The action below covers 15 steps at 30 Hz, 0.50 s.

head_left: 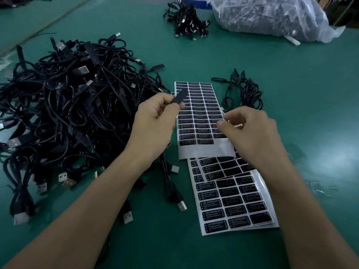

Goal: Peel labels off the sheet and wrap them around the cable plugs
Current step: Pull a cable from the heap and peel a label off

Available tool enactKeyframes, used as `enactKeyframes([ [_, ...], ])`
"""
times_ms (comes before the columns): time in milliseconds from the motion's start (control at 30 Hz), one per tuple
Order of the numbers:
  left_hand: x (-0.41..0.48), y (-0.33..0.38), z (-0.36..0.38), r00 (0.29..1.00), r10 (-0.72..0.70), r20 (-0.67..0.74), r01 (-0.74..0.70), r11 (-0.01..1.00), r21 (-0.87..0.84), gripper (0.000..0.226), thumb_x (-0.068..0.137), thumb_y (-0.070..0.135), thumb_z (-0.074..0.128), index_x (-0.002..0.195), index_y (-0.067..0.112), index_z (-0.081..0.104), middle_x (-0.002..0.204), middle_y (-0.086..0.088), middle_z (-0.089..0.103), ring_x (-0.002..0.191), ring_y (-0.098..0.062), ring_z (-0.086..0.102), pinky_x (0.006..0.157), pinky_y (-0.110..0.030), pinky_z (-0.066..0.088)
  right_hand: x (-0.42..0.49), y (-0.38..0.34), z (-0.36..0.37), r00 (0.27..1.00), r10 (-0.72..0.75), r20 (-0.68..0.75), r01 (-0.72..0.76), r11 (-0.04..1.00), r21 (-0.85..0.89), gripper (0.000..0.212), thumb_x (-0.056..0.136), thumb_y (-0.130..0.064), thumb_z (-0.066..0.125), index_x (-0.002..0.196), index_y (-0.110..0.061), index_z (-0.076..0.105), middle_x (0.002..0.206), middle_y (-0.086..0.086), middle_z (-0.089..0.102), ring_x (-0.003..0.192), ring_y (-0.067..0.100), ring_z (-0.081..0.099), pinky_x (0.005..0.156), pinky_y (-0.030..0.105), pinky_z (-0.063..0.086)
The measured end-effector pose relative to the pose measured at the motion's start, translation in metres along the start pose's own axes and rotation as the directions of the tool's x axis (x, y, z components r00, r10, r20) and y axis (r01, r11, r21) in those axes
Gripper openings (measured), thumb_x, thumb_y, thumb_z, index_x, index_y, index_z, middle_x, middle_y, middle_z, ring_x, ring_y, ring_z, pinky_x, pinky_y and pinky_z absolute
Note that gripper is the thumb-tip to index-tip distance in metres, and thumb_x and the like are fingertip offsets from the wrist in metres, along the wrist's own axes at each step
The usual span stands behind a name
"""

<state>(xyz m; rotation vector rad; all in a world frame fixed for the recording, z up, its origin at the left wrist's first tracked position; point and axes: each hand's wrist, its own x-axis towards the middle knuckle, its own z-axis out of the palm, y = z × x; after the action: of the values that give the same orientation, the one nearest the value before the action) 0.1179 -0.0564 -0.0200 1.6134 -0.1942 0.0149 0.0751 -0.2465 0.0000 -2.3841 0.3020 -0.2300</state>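
Black plug (179, 98) pinched in L hand (155, 123); R hand (250, 133) prob. pinching sheet (202, 113).

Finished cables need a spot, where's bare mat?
Bare green mat lies right of the label sheets, nearer than the small cable bundle, and between that bundle and the plastic bag. The big cable pile crowds the left.

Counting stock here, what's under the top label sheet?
At least two more label sheets stick out from under the top sheet toward you. Anything lying fully beneath it is covered.

Factory assembly bench: cable heaps (64, 105), label sheets (200, 113).
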Motion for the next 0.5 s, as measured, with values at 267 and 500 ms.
enactKeyframes([
  [267, -0.014, -0.001, 0.013, 0.971, 0.101, 0.218, -0.165, 0.940, 0.299, 0.027, 0.105, 0.021, 0.041, 0.083, 0.009, 0.049, 0.071, -0.013, 0.060, 0.064, -0.035, 0.051, 0.058, -0.051, 0.044, -0.004, -0.009, 0.005, 0.992, 0.076, 0.101, -0.052, 0.974, -0.222, 0.083, 0.071, -0.052, 0.085, 0.139, -0.023, 0.049, 0.127, 0.007, 0.058, 0.120, 0.025, 0.051, 0.092, 0.036, 0.043],
  [500, -0.016, -0.002, 0.015, 0.955, 0.063, 0.288, -0.157, 0.935, 0.319, 0.032, 0.096, 0.043, 0.044, 0.082, 0.014, 0.048, 0.081, -0.006, 0.068, 0.064, -0.024, 0.058, 0.057, -0.035, 0.050, 0.000, -0.001, 0.005, 0.993, 0.057, 0.100, -0.049, 0.995, -0.087, 0.082, 0.069, -0.039, 0.091, 0.138, -0.026, 0.050, 0.129, 0.002, 0.057, 0.125, 0.023, 0.050, 0.088, 0.028, 0.038],
])
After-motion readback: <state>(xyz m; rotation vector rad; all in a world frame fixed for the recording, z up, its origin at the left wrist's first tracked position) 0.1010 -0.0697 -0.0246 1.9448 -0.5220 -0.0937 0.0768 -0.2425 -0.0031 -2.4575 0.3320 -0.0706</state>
